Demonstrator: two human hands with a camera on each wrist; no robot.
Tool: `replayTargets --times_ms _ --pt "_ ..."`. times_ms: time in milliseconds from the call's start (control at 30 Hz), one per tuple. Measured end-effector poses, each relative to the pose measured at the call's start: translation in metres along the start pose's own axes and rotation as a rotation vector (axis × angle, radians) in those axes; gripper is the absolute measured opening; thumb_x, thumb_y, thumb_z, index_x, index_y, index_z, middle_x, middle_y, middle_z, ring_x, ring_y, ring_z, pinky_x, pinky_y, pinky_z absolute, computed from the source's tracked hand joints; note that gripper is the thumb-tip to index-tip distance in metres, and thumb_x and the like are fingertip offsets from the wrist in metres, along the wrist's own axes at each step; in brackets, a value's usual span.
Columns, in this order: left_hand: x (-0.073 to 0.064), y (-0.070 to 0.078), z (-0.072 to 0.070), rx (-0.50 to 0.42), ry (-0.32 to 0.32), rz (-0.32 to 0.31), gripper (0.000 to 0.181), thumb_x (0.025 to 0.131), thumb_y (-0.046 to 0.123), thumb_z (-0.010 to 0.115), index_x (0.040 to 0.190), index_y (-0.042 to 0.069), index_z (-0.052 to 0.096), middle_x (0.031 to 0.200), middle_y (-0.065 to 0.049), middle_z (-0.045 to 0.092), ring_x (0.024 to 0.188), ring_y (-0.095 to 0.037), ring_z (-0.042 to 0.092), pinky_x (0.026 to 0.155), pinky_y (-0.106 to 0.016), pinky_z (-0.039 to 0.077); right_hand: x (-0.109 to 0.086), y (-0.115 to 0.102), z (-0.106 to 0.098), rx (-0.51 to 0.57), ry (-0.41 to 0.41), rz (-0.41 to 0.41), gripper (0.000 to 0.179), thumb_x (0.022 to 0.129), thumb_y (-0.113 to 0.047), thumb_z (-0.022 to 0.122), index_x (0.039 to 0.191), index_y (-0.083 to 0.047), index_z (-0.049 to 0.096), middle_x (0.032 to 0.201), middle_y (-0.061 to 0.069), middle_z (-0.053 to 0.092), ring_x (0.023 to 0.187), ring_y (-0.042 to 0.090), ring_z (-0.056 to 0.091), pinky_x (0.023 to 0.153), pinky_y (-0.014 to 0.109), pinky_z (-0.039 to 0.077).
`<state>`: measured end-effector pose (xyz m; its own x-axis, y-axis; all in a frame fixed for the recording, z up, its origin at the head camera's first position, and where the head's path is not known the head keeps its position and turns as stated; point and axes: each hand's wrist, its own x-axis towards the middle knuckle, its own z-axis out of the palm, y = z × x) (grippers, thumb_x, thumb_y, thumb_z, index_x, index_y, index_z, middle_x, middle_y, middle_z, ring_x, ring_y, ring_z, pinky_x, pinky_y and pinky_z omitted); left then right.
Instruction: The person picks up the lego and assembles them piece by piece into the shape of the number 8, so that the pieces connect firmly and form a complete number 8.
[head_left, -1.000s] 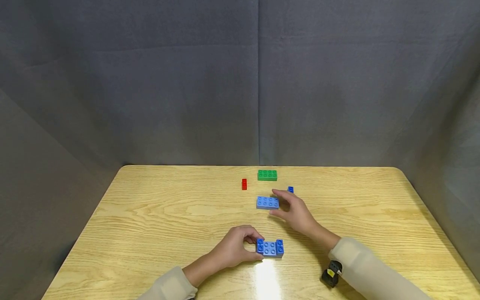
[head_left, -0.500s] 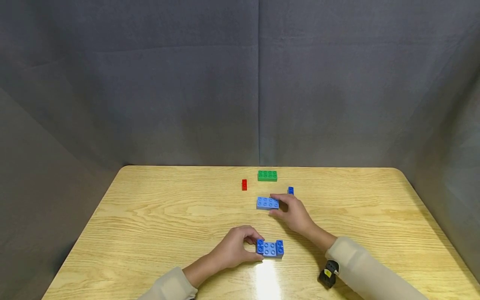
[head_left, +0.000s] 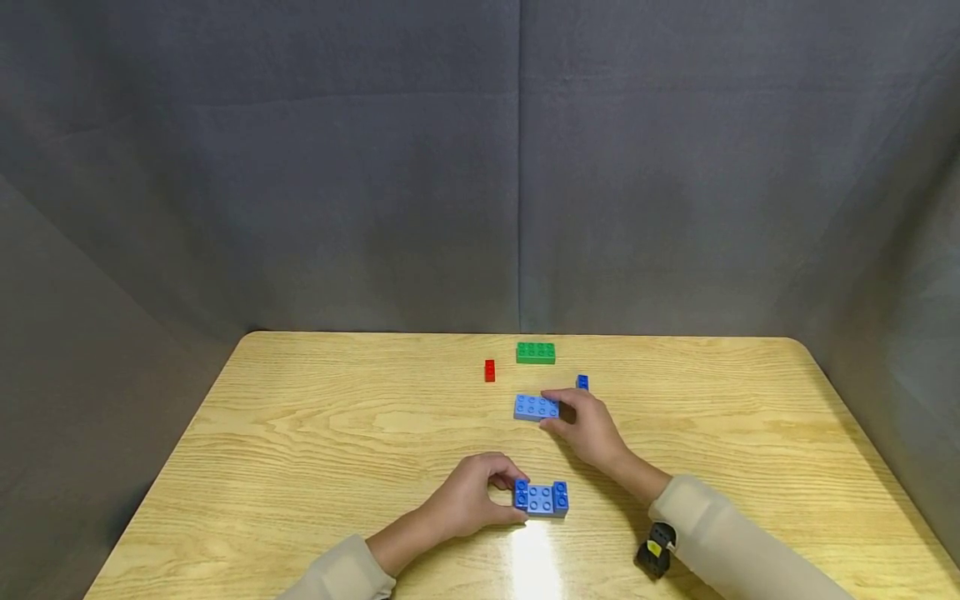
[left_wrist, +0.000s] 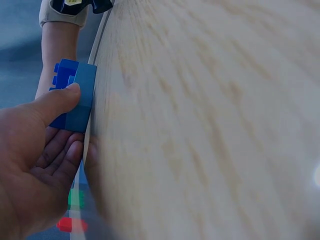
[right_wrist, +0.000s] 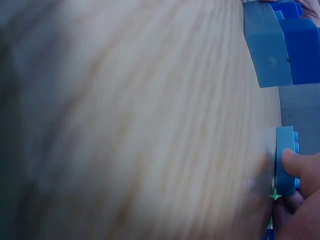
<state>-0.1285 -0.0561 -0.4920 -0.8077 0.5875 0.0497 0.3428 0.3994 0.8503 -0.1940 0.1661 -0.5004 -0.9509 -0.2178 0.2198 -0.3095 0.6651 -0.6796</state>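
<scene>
Head view: the right grip (head_left: 590, 429) is pinching a light-blue brick (head_left: 531, 407) off-centre, perhaps inviting tilt; the left grip (head_left: 467, 497) is holding stacked bricks (head_left: 541, 500).

You have one rectangular wood-grain table (head_left: 337, 433), two light-blue rectangular plastic bricks (head_left: 531, 407) (head_left: 540, 500), three small dark-blue rectangular plastic bricks (head_left: 521, 493) (head_left: 560, 497) (head_left: 582, 382), one green rectangular plastic brick (head_left: 536, 353) and one small red rectangular plastic brick (head_left: 490, 371).
</scene>
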Motion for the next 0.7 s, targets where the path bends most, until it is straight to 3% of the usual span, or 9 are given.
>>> replayTargets --times_ms 700 --pt "0.0 -0.002 0.0 -0.014 -0.003 -0.002 0.032 0.068 0.019 0.085 0.095 0.015 0.067 0.091 0.011 0.062 0.083 -0.006 0.059 0.075 -0.019 0.051 -0.017 -0.016 -0.023 0.15 -0.029 0.023 0.037 0.082 -0.013 0.073 0.118 -0.011 0.064 0.117 0.006 0.061 0.104 0.025 0.062 0.084 0.031 0.053"
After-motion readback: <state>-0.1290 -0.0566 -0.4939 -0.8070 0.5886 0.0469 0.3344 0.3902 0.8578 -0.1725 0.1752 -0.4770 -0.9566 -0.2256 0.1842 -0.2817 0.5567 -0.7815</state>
